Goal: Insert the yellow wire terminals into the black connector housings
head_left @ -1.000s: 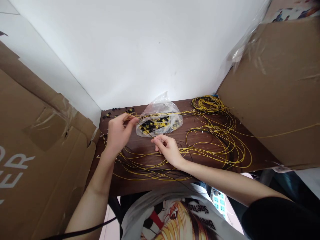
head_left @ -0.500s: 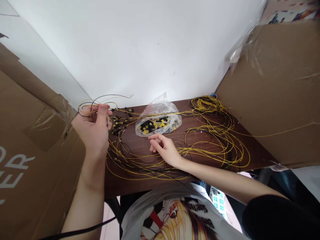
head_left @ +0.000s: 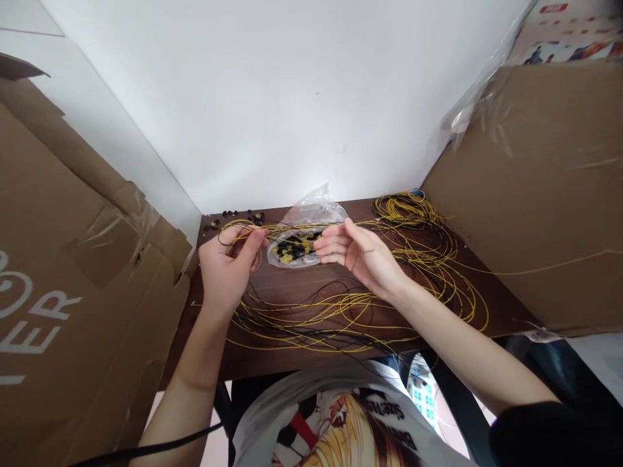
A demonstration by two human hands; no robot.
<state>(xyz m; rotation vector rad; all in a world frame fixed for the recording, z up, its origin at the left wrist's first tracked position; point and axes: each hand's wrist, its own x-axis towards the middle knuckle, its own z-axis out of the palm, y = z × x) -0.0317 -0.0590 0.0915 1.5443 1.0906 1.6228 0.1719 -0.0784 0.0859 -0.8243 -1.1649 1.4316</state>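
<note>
My left hand (head_left: 228, 263) is closed around thin yellow and black wires (head_left: 228, 227), which loop over its fingers at the left of the dark wooden table. My right hand (head_left: 372, 256) is raised over the right side of a clear plastic bag (head_left: 318, 211), its fingers stretched out and its palm turned left. Inside the bag lie black and yellow small parts (head_left: 292, 248). Long yellow and black wires (head_left: 292, 331) spread in loops along the front of the table, below both hands. Behind my left hand sit a few loose small parts (head_left: 256, 218).
A coiled bundle of wires (head_left: 406, 207) lies at the back right of the table (head_left: 287, 282). Cardboard boxes stand on the left (head_left: 73, 227) and right (head_left: 540, 188). A white wall (head_left: 292, 110) rises behind.
My left hand has moved right and slightly down with the wires, closer to the bag. My right hand has risen and moved right, and its fingers have straightened.
</note>
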